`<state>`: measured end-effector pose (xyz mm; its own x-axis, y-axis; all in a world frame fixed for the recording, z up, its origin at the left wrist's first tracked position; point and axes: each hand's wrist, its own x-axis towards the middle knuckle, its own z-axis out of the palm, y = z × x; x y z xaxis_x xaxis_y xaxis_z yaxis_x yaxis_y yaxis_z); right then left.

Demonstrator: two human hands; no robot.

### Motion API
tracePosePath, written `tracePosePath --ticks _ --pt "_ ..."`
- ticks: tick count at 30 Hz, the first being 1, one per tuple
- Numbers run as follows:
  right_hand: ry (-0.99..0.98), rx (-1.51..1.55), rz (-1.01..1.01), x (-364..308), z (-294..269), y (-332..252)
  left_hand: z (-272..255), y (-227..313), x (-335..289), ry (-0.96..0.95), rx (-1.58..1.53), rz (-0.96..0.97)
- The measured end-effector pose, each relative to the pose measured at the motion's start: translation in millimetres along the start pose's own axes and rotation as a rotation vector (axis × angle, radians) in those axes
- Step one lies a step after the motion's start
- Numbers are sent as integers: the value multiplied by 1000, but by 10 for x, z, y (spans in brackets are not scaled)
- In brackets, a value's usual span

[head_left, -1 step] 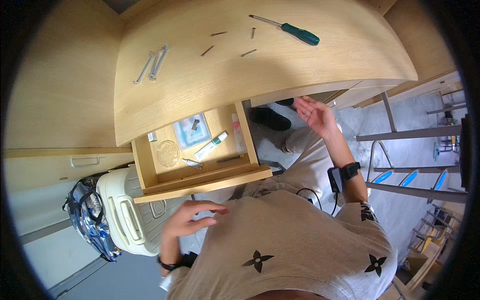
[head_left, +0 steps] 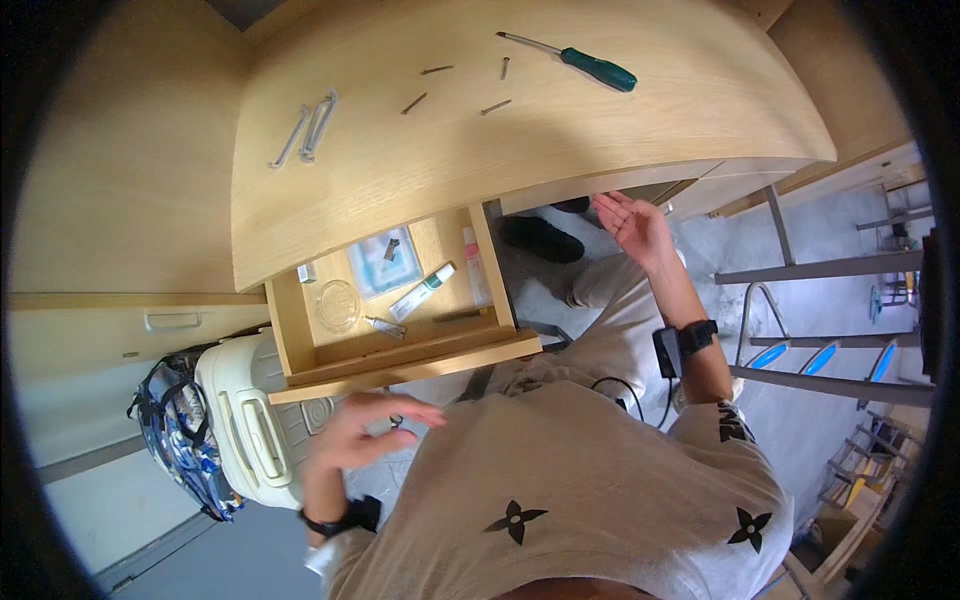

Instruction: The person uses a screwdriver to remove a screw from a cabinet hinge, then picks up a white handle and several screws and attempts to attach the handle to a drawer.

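My left hand (head_left: 370, 430) hovers just in front of the pulled-out wooden drawer (head_left: 440, 366), its thumb and fingers apart and nothing in them. Below the desk's front edge, right of the drawer, is my right hand (head_left: 638, 230), palm up with fingers stretched out and holding nothing. Inside the drawer lie a white and green tube (head_left: 422, 292), a small metallic tube (head_left: 385, 327), a round clear lid or dish (head_left: 338, 305), a clear bluish case (head_left: 384, 266) and a pink and white package (head_left: 476, 268).
On the desktop (head_left: 400, 180) are a green-handled screwdriver (head_left: 598, 70), several loose screws (head_left: 414, 103) and pale bar handles (head_left: 318, 128) in clear wrapping. A cream suitcase (head_left: 250, 420) and a patterned bag (head_left: 170, 425) stand at left. A metal ladder (head_left: 820, 270) is at right.
My left hand has shifted slightly to the left, away from my shirt. My right hand has barely moved; the drawer and the things on the desk stay in place.
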<state>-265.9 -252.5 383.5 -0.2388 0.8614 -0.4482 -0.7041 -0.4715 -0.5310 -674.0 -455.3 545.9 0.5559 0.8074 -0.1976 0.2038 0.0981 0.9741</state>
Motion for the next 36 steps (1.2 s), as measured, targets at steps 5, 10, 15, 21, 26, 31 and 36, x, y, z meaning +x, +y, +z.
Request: tracePosePath --ticks 5,10,15,21,26,31,36 --pt "-76 185 -123 370 -258 71 -630 572 934 373 273 28" --pt "45 128 -114 390 -252 206 -1227 291 2124 576 910 164" --pt "-24 119 -189 224 -639 445 -1449 244 2702 600 1114 -2" --pt "-21 75 -87 -637 -743 443 -1003 365 2908 583 979 208" --pt "29 15 33 -1213 -733 465 -568 450 3012 480 1097 260" --pt "76 45 89 -1448 -816 540 -628 363 3104 464 1325 213" --pt "-258 -863 472 -1883 -644 165 -417 454 2815 360 1042 320"
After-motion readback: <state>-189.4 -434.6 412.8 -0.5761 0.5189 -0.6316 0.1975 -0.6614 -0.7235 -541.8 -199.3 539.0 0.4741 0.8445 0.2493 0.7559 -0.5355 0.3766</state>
